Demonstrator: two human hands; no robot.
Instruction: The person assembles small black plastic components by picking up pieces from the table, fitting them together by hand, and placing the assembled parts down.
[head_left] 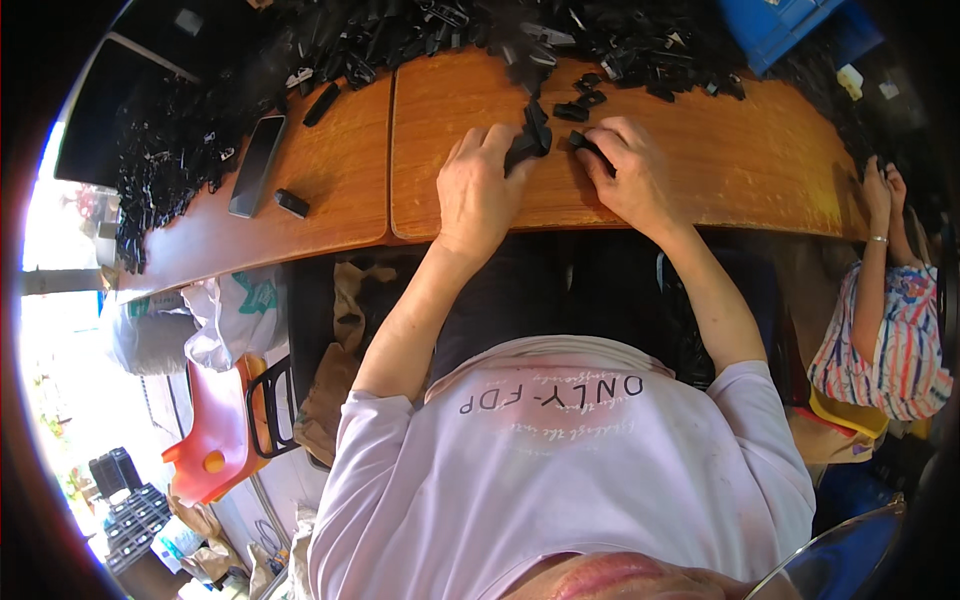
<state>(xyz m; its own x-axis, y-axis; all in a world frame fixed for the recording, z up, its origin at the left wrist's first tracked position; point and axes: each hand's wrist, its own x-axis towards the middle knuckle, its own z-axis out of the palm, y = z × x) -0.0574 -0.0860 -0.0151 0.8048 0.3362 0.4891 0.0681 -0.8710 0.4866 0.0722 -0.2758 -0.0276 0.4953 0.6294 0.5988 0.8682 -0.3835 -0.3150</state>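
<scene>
Black plastic part, upper centre of frame, pinched in the left hand; right hand closed on a smaller dark piece. Both pieces are apart from each other. Big heap of dark parts along the top edge; handled or waiting, I cannot tell.

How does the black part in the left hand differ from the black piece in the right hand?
The black part in the left hand shows more, with an angular, uneven outline; the black piece in the right hand shows only a narrow stretch. The part reaches away from the person, past the fingertips; the piece's end points left, toward the part. Both are black and partly covered by fingers.
</scene>
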